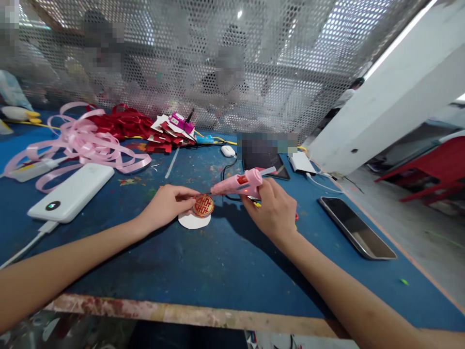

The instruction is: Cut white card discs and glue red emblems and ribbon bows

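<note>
Between the thumb and fingers of my left hand [167, 203] is a round red-and-gold medallion [203, 206] with a cut-out character pattern. Partly under it lies a white paper disc [193, 222] on the blue table. My right hand [275, 206] is wrapped round the grip of a pink hot glue gun [238, 185], a small orange light glowing on its side. The gun's nozzle points left, close to the medallion's upper edge; whether they touch I cannot tell. A clear glue stick [268, 171] sticks out of the gun's back end.
Pink ribbon [83, 140] and red ribbon [125, 123] heap at the back left, beside stacked red-and-white paper pieces [169, 133]. A white power bank [72, 194] lies left, a phone [354, 228] right. At the back are a tablet [265, 160], a white charger [301, 162] and a perforated metal screen [196, 63].
</note>
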Available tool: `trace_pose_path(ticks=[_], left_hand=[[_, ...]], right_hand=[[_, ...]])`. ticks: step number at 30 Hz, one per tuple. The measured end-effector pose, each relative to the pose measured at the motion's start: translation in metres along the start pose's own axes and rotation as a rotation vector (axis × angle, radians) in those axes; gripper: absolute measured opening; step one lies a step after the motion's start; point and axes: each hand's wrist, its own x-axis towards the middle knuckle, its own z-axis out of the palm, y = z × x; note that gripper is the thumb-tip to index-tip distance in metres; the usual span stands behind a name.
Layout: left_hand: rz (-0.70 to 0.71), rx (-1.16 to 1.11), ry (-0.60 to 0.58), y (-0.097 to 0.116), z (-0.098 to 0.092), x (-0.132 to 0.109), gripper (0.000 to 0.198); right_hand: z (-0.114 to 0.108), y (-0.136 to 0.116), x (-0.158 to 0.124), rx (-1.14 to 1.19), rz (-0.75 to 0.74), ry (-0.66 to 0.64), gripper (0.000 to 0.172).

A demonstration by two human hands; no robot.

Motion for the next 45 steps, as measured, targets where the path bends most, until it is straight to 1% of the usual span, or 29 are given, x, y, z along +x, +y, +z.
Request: trace_pose_path(ticks=[4,8,12,14,17,20,25,30,34,38,45], left_hand=[[0.025,0.060,0.079,0.0042,-0.0044,-0.0005,0.024],[0.003,0.030,0.126,0.0074,-0.0065,-0.0008,0.018],[-0.039,-0.094,0.104,0.0055,-0.0054,-0.0002,0.015],[-0.091,-0.200,0.096,0.0040,-0.0039,0.0002,0.014],[-0.195,-0.358,0.102,0.0037,-0.0011,0.0005,0.014],[-0.251,-0.430,0.121,0.0048,0.0010,0.0002,0.016],[-0.262,-0.468,0.136,0.0007,0.0017,0.0014,0.014],[-0.299,-0.507,0.108,-0.0024,0.0018,0.0023,0.014],[-0.304,-0.496,0.097,0.0001,0.0026,0.0011,0.012],[-0.299,-0.530,0.092,0.0009,0.0023,0.0006,0.012],[-0.303,-0.516,0.086,-0.0012,0.0020,0.0006,0.017]], right_hand=[[0.0006,0.0010,-0.0012,0.013,0.031,0.026,0.012],[0.0001,0.0015,-0.0010,0.035,0.056,0.060,0.014],[-0.0013,0.0012,-0.0013,0.063,0.047,0.075,0.018],[-0.0016,0.0012,-0.0019,0.079,0.023,0.081,0.018],[-0.0021,0.0015,-0.0021,0.081,-0.011,0.080,0.015],[-0.0037,0.0016,-0.0013,0.082,-0.038,0.058,0.011],[-0.0067,0.0014,0.0000,0.104,-0.085,0.028,0.011],[-0.0072,0.0006,0.0002,0.098,-0.083,0.004,0.011],[-0.0059,-0.0005,-0.0002,0.072,-0.089,0.020,0.012],[-0.0038,-0.0020,-0.0003,0.025,-0.054,0.052,0.013],[-0.0035,-0.0032,-0.0012,0.040,-0.054,0.038,0.018]])
